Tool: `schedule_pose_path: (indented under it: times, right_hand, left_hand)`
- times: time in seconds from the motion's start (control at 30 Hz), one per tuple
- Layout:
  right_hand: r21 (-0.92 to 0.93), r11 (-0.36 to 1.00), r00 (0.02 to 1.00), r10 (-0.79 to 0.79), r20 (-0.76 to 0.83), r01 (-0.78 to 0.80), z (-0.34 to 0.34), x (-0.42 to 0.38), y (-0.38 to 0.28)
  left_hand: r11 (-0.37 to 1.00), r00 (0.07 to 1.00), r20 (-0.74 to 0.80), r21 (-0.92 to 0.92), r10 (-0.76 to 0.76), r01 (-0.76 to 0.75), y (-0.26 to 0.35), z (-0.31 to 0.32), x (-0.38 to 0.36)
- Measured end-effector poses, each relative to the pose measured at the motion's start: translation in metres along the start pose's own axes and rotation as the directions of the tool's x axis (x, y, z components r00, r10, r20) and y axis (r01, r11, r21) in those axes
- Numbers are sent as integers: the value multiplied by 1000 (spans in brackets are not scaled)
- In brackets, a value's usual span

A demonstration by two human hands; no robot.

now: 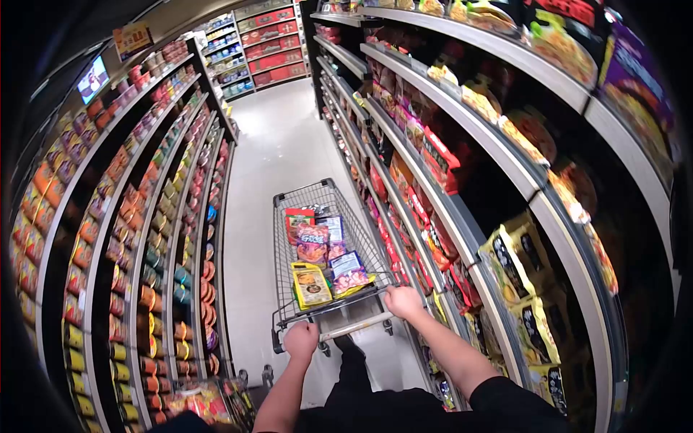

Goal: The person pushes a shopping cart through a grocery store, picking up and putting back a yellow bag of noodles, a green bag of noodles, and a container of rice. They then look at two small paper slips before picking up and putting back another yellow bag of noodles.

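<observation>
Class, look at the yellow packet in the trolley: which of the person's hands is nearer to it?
Left. The left hand grips the handle just below the yellow packet; the right hand grips farther off to its right.

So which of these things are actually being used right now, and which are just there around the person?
In use:
- shopping cart, gripped at its handle by the left hand and right hand
- snack packets lying in the cart

Just around:
- shelves of cup noodles on the left
- shelves of bagged goods on the right
- wall screen
- aisle floor
</observation>
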State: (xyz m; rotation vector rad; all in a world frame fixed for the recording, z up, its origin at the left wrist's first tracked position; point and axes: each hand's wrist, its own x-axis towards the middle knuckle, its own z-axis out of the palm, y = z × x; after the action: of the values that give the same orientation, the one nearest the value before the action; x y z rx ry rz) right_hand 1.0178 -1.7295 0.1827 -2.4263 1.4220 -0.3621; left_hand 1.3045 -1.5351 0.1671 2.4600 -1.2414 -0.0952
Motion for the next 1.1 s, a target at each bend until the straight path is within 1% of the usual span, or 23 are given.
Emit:
schedule_pose_path:
  times: [0.03,0.13,0.3,0.4,0.43,0.53,0.6,0.63,0.67,0.7,0.77,0.8,0.87,0.9,0.97,1.0,1.03,1.1]
  right_hand:
    - [-11,1000,1000,16,-10,-16,-1,21,-2]
    - [-21,1000,999,-15,43,15,5,84,-12]
    - [-68,997,997,-33,70,38,18,189,-20]
    - [-31,1000,1000,-6,25,7,23,242,-31]
    - [-47,999,998,18,54,-16,22,261,-35]
    - [-25,1000,998,11,67,-10,24,319,-44]
    - [-20,1000,1000,11,27,-10,29,358,-45]
    - [-35,999,999,12,45,-11,33,380,-44]
    - [-19,999,998,28,60,-27,27,399,-49]
    - [-48,998,989,56,138,-50,23,420,-57]
    - [37,999,991,28,132,-33,15,460,-65]
    - [58,997,990,36,134,-44,21,475,-69]
    - [28,1000,998,-4,62,2,17,516,-71]
    - [32,999,999,5,53,-7,16,536,-74]
    - [60,995,990,72,125,-80,16,579,-76]
    - [44,995,974,80,211,-91,17,605,-72]
    - [50,994,972,82,219,-95,23,626,-66]
    - [124,991,999,-42,0,41,42,663,-59]
  left_hand:
    - [1000,1000,5,-12,17,-17,1,4,22]
    - [1000,1000,11,-16,20,-20,-2,0,87]
    - [999,994,102,-26,36,-33,-3,6,194]
    - [999,996,76,-2,49,-49,-5,9,251]
    - [998,995,84,9,56,-57,-6,11,271]
    - [998,997,49,-3,63,-63,-8,14,330]
    - [997,996,55,4,75,-76,-7,16,371]
    - [996,995,48,-6,85,-85,-5,18,389]
    - [999,997,64,2,46,-46,-3,18,408]
    - [997,996,71,48,58,-61,-1,18,431]
    - [999,998,30,26,46,-47,-2,16,466]
    - [997,998,37,47,55,-57,-7,16,484]
    - [999,997,75,25,36,-38,-4,21,525]
    - [998,996,74,27,49,-51,-3,20,546]
    - [996,995,94,80,39,-47,4,22,586]
    - [996,994,110,83,20,-29,9,26,606]
    - [995,993,117,91,17,-28,12,32,626]
    - [996,996,83,93,7,-14,14,38,663]
